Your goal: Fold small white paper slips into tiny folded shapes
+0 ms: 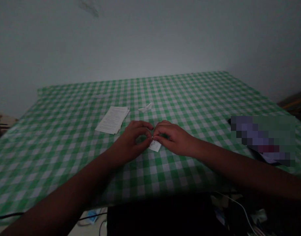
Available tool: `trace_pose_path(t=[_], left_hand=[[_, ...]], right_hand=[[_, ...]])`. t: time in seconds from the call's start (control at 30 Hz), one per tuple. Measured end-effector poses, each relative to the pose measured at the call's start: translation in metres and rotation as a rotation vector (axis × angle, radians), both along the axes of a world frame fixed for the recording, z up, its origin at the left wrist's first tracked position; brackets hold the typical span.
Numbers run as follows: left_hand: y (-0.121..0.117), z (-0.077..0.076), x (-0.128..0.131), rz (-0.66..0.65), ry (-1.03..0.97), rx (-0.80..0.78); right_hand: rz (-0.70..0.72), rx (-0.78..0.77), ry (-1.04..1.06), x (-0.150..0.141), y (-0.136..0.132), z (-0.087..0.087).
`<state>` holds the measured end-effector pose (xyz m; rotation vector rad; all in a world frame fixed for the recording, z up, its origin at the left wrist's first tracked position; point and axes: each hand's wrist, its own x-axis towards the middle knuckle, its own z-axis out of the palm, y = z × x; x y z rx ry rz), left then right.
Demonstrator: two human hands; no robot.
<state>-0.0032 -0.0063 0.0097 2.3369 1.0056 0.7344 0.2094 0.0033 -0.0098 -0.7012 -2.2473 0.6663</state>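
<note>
A small folded piece of paper is pinched between my two hands near the middle of the table. My left hand grips its upper left side with thumb and fingertips. From the right, my right hand pinches the same paper, its thumb and fingertips meeting close to the left ones. The fingers hide the paper's upper part; its lower corner shows below them. Beyond my hands lies a folded paper shape with a raised point. A stack of printed sheets rests left of it.
A green and white checked cloth covers the table, which meets a pale wall at the back. A dark-edged object, mostly blurred by pixels, lies at the right. Cables hang below the front edge.
</note>
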Motion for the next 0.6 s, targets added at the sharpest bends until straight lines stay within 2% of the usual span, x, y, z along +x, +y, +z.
trace_pose_path(t=[0.37,0.5,0.6], left_hand=[[0.005,-0.009,0.000,-0.023,-0.009,-0.058],[0.008,-0.016,0.003,0.057,-0.024,-0.028],[0.011,-0.019,0.004,0.160,0.021,-0.030]], right_hand=[[0.033,0.014,-0.062,0.000,0.005,-0.003],[-0.007,-0.011,-0.044,-0.001,0.005,-0.004],[-0.074,0.043,-0.077,-0.001,0.002,-0.001]])
